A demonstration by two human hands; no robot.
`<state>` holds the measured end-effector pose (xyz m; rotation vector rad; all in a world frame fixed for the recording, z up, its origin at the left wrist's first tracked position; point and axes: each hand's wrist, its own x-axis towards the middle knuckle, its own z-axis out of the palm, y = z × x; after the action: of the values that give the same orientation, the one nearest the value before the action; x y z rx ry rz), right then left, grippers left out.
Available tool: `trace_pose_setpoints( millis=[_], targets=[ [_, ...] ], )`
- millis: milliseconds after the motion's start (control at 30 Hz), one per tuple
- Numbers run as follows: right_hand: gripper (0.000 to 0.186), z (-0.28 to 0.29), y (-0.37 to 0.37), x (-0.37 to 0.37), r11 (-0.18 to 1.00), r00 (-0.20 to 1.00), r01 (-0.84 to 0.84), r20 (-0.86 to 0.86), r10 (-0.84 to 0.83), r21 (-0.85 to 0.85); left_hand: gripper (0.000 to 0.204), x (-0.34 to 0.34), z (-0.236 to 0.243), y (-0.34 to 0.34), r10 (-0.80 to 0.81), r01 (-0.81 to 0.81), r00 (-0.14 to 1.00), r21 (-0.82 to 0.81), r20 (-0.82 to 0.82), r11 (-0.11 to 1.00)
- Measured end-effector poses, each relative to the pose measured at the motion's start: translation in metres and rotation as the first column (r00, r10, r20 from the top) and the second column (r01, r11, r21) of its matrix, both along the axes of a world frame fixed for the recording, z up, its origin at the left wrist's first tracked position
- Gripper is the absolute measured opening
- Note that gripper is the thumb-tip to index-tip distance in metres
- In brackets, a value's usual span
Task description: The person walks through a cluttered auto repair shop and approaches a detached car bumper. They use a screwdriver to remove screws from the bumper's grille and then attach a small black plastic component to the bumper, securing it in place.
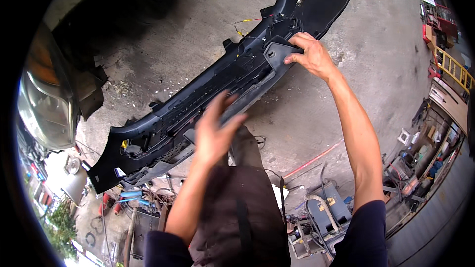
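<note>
One-handed hold on the bumper strip; slip or twist is the main risk.
Right hand [314, 55] pinches the far end of the grey strip [252, 92], thumb opposed to fingers. Left hand [215, 131] is blurred, fingers spread, nothing clenched; contact can't be told. Strip runs along the near edge of the black bumper [222, 71], which lies inner side up, slanting across in front of the person; its support isn't visible. Lifting from one end could flex the strip and crack it, or roll the bumper and scuff it on the concrete floor [316, 118]. Loose yellow-tagged wires [241, 33] could snag. A sideways swing might knock the headlamp [47, 113].
</note>
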<state>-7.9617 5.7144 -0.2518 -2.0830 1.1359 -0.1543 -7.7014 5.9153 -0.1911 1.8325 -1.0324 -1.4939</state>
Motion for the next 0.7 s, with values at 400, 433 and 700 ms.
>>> trace_pose_setpoints(
  millis=[400, 433, 700],
  targets=[
    [0.048, -0.013, -0.009, 0.006, 0.992, 0.982, 0.125, 0.143, -0.12, -0.029, 0.042, -0.086, -0.077, -0.112, -0.004, 0.006, 0.985, -0.007, 0.173, 1.0],
    [0.046, -0.012, -0.008, 0.01, 0.987, 0.982, 0.138, 0.141, -0.126, -0.082, 0.042, -0.085, -0.078, -0.113, 0.013, -0.008, 0.986, -0.033, 0.164, 0.999],
    [0.029, -0.018, 0.002, 0.044, 0.917, 0.936, 0.346, 0.142, -0.323, -0.196, 0.047, -0.084, -0.078, -0.125, 0.023, 0.104, 0.869, -0.228, 0.494, 0.968]
  ],
)
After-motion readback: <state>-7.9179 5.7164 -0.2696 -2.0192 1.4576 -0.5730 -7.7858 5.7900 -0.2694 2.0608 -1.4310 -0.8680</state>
